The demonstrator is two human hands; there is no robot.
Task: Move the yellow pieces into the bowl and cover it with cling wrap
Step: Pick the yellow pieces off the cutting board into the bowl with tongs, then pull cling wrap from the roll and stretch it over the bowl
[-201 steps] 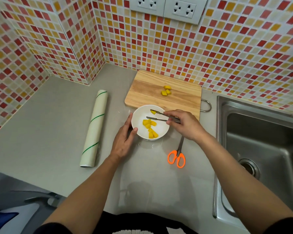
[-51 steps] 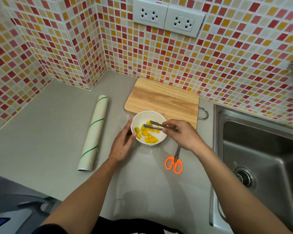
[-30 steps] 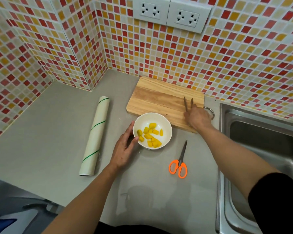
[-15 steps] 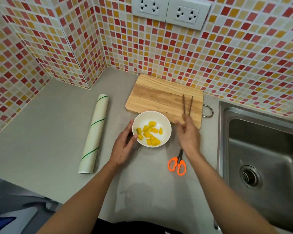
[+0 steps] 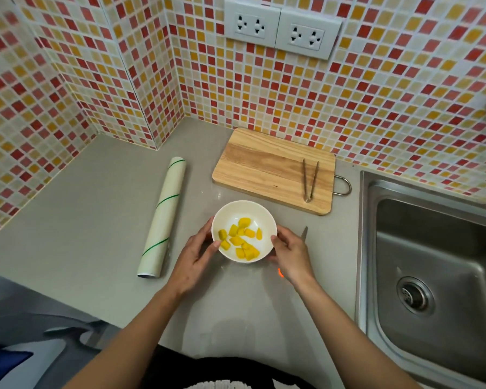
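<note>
Your cutting board (image 5: pixel 267 169) at the back edge of the tabletop (image 5: pixel 82 220) is bare of yellow pieces now; a few seconds ago two or three still lay on it. The tongs (image 5: pixel 310 179) you were working with over the bowl now lie on the board's right end, near its metal loop handle, arms slightly spread, and no hand touches them.

Your right hand (image 5: pixel 291 255), which half a second ago was coming back from the board, now curls against the right side of the bowl (image 5: pixel 223 220). Your left hand (image 5: pixel 192 255) has stayed at the bowl's left side, thumb on the rim. So both hands clasp the bowl between them, fingers wrapped round its wall. The bowl sits in the middle of the tabletop, just in front of the board, and all the yellow pieces (image 5: pixel 240 241) lie inside it, uncovered.

The roll of wrap (image 5: pixel 163 214) has not shifted; it lies well to the left of the bowl, pointing toward the back corner.

The sink (image 5: pixel 432 270) is cut off by the right and lower edges of the view. Your right hand and wrist hide most of the scissors (image 5: pixel 304 233): only the blade tip and a sliver of orange handle show. Whether the bowl is lifted or resting on the tabletop is hard to tell.
</note>
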